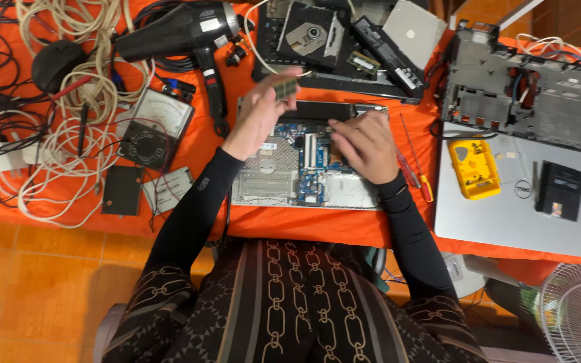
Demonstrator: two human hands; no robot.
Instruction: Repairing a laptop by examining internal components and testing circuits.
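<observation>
White sticker [268, 146] on open laptop board; round logo sticker [522, 189] on grey laptop lid, right.

You have one view only, from your head, looking almost straight down over your chest and forearms onto the orange-covered table [189, 151], close in, with tiled floor [35, 289] at the lower left
</observation>
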